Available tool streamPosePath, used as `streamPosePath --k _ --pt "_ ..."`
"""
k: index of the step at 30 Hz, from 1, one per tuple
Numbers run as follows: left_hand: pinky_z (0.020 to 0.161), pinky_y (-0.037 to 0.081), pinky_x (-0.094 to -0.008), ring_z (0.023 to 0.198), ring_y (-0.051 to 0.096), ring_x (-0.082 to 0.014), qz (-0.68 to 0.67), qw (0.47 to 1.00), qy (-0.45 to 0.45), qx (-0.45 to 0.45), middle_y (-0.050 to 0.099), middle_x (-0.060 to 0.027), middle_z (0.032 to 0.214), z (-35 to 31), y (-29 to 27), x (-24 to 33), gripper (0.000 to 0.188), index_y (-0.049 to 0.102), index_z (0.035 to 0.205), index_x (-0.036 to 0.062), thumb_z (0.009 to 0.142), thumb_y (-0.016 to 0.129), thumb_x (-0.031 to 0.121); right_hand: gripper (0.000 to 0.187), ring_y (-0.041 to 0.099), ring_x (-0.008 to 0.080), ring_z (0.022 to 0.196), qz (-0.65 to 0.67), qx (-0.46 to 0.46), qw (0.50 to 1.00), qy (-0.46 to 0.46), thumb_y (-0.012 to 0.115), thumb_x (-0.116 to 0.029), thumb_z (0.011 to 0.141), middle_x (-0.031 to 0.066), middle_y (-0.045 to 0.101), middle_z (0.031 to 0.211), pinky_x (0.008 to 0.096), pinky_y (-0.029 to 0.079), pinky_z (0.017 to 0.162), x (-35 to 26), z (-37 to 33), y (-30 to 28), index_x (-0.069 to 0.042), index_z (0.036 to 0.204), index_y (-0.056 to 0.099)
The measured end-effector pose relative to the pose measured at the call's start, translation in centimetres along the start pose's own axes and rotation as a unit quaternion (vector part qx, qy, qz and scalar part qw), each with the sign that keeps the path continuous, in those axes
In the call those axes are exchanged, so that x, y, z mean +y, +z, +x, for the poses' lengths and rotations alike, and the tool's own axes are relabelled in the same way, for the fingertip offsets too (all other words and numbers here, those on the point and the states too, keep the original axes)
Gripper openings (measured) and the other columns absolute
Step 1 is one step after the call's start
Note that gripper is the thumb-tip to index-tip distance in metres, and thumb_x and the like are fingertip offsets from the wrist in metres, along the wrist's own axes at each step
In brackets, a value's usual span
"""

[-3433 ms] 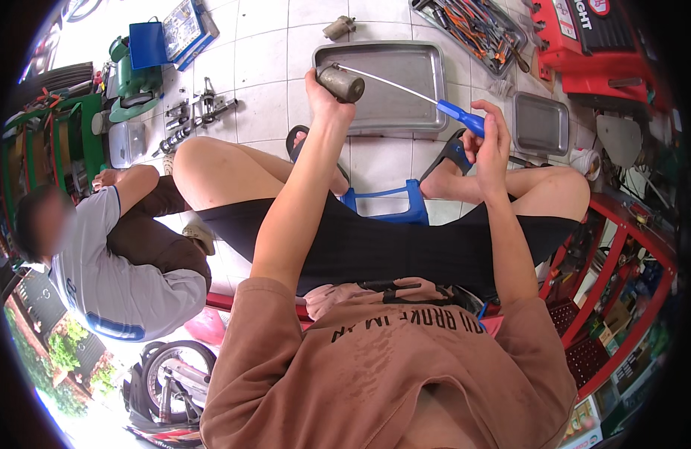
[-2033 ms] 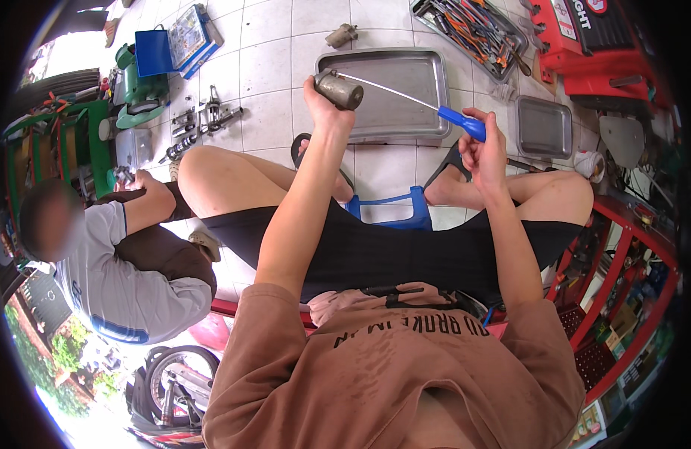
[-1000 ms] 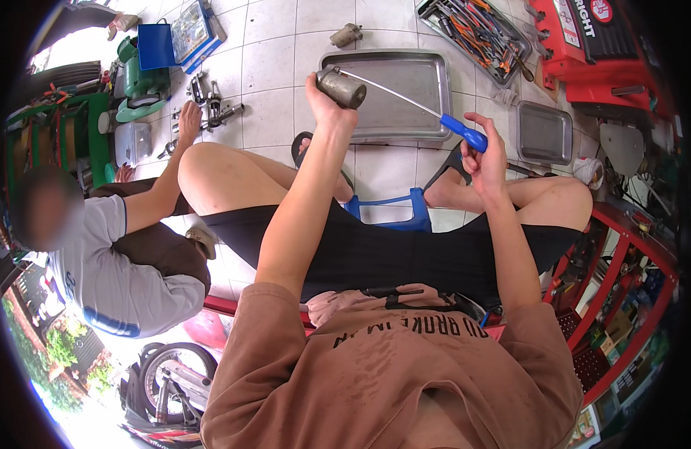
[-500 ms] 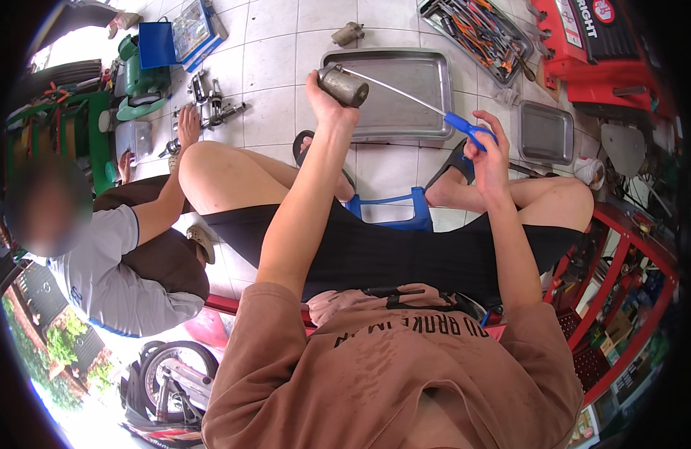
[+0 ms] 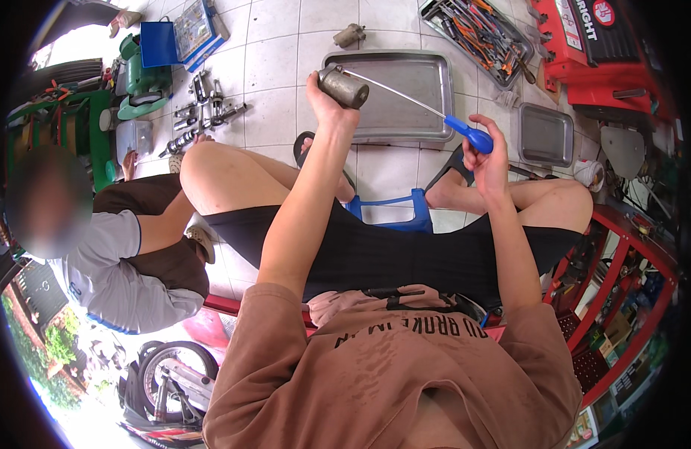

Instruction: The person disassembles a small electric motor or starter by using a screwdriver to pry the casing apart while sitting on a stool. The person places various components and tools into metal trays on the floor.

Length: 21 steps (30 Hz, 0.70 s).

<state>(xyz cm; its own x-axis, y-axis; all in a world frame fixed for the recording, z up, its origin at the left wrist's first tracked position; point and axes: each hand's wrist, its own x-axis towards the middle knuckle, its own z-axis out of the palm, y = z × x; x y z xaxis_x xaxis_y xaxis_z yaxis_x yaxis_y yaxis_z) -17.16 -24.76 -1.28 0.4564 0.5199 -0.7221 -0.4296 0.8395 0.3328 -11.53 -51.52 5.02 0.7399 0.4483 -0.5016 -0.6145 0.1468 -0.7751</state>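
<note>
My left hand (image 5: 332, 106) is closed round a dull metal cylinder, a small motor by its look (image 5: 345, 88), holding it over the left side of a large metal tray (image 5: 443, 97). A screwdriver (image 5: 478, 138) with a blue handle and long thin shaft reaches across the tray, its tip at the cylinder's upper left end. My right hand (image 5: 491, 159) holds the handle, the lower fingers curled at it and the index finger raised. Whether the tip sits in a screw is too small to tell.
A similar metal part (image 5: 349, 34) lies beyond the tray. A tool tray (image 5: 502, 78), a small tray (image 5: 546, 133) and a red machine (image 5: 607, 75) stand to the right. At left are metal parts (image 5: 203, 112), a blue case (image 5: 157, 43) and a co-worker (image 5: 129, 254). A blue stool (image 5: 419, 209) is between my feet.
The fingers of my right hand have shifted on the screwdriver handle, and more of it shows. My left hand and the cylinder stay put. The co-worker's hand has drawn back from the metal parts.
</note>
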Motion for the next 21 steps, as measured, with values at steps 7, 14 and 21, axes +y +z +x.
streamPosePath --k 7,14,21 --pt "0.071 0.053 -0.0393 0.079 0.060 -0.0244 -0.001 1.000 -0.002 -0.005 0.061 -0.0089 0.088 -0.2 0.4 -0.1 0.032 0.055 0.095 0.0066 0.089 0.047 0.037 0.031 0.038 0.0060 0.048 -0.065 0.012 0.993 -0.102 0.043 -0.025 0.094 0.0030 0.051 0.067 0.0209 0.031 0.043 1.3 1.0 -1.0 -0.004 0.115 0.053" --pt "0.071 0.053 -0.0386 0.078 0.060 -0.0232 -0.013 1.000 0.001 0.006 0.061 -0.0079 0.087 -0.4 0.5 0.1 0.032 0.056 0.094 0.0077 0.089 0.047 0.039 0.030 0.039 0.0068 0.051 -0.054 -0.007 0.998 0.023 0.047 -0.015 0.091 0.0036 0.051 0.071 0.0210 0.031 0.047 -0.3 0.0 -0.6 -0.002 0.117 0.052" --pt "0.073 0.053 -0.0398 0.081 0.060 -0.0236 -0.013 0.999 -0.009 -0.031 0.061 -0.0079 0.089 0.2 0.2 -0.3 0.034 0.056 0.096 0.0077 0.090 0.045 0.039 0.032 0.036 0.0043 0.045 -0.038 0.038 0.995 -0.079 0.041 -0.029 0.097 0.0037 0.051 0.067 0.0189 0.028 0.040 1.2 0.9 -0.6 -0.004 0.112 0.054"
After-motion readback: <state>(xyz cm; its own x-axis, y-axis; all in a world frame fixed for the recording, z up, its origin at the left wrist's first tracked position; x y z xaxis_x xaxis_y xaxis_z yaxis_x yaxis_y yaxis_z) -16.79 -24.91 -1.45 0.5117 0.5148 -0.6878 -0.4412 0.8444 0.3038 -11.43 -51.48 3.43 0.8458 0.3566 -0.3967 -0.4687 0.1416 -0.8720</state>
